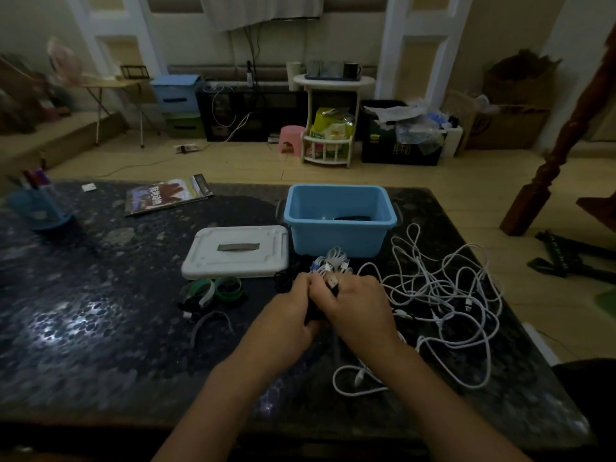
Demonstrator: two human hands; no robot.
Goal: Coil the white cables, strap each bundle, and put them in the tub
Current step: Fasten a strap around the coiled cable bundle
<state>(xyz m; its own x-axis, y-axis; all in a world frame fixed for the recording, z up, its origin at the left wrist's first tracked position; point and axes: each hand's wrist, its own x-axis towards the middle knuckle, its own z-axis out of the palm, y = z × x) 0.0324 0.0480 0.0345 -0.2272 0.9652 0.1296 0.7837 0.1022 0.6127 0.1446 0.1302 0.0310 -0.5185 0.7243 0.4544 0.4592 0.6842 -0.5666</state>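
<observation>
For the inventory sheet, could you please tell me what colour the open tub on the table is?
The tub is light blue, plain; the head view shows it clearly.

Dim rm: tan wood floor (233,165), cream side table (328,118) w/ pink stool (290,136) beside, white-trimmed walls (395,45).

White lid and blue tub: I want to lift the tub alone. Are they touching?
Cannot tell. In the head view the lid's corner meets the tub's wall without a plain gap.
</observation>
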